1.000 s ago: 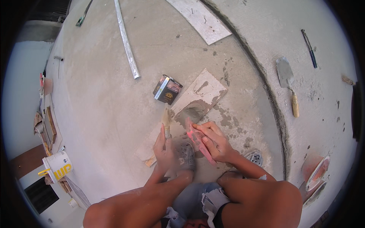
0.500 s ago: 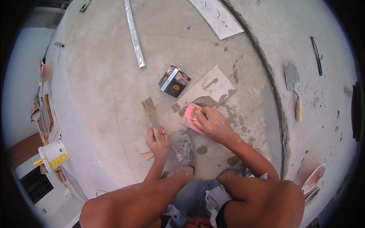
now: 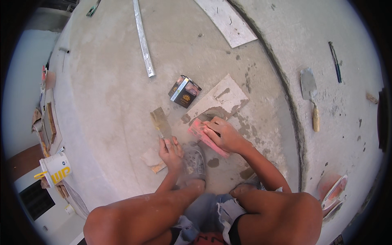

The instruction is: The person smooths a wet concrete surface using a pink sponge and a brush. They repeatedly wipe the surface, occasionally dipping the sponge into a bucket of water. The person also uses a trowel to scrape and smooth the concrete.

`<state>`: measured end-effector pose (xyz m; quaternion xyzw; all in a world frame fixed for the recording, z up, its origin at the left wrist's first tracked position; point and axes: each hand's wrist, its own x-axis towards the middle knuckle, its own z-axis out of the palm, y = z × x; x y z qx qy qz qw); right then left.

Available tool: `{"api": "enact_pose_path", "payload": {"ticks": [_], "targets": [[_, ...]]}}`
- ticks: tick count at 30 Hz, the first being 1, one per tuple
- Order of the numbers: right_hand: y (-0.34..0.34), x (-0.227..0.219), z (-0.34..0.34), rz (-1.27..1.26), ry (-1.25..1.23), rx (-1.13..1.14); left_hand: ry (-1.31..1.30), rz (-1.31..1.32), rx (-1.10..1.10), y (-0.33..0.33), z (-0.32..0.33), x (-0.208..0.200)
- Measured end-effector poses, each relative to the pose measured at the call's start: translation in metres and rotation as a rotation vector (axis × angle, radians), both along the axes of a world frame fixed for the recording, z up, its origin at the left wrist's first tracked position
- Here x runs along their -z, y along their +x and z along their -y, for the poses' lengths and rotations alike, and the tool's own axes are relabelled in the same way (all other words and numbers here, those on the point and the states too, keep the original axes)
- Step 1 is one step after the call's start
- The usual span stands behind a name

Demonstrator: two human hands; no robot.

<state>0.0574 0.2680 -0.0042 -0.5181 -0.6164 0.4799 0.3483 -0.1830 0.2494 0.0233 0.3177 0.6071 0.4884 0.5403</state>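
Note:
My left hand (image 3: 171, 152) is closed round the handle of a putty knife (image 3: 161, 121). Its broad, dusty blade points forward and away from me. My right hand (image 3: 223, 136) grips a flat pink rectangular piece (image 3: 198, 129) from above, with the fingers curled over it. It is tilted, and my fingers hide part of it, so its exact kind is unclear. Under and beyond it lies a pale board (image 3: 228, 90) with wet grey smears, its near end passing toward my shoe (image 3: 193, 161). A black box (image 3: 185, 90) stands just beyond the board.
On the right, past a dark groove in the concrete, lie a pointing trowel (image 3: 311, 96) and a dark slim tool (image 3: 335, 61). A metal strip (image 3: 143, 41) and another board (image 3: 228, 22) with nails lie farther off. A white bucket (image 3: 56, 168) stands at left.
My right hand has drawn the pink piece slightly toward me and tipped it onto its edge. The left hand keeps the putty knife in nearly the same place. The view has shifted slightly.

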Motion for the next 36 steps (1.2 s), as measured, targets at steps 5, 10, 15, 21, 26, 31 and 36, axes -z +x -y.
{"api": "enact_pose_path", "payload": {"ticks": [5,10,15,21,26,31,36], "targets": [[0.025,0.004,0.012,-0.773,-0.761,0.035,0.003,0.021,0.01,0.011,0.008,-0.003],[0.02,0.008,0.029,-0.155,-0.053,0.078,0.037,-0.023,0.083,0.015,0.012,0.001],[0.064,-0.012,0.023,0.303,0.099,0.133,0.071,-0.063,0.122,0.01,0.011,0.006],[0.185,0.004,0.052,-1.103,-0.363,0.744,0.072,-0.044,0.112,0.007,0.016,0.017],[0.241,-0.012,0.036,-0.248,-0.275,0.741,0.076,-0.08,0.152,0.007,0.014,0.016],[0.249,0.003,0.014,0.224,-0.049,0.579,0.084,-0.093,0.154,0.005,0.014,0.019],[0.227,-0.002,0.016,0.485,-0.041,0.488,0.083,-0.114,0.159,0.007,0.012,0.011]]}}
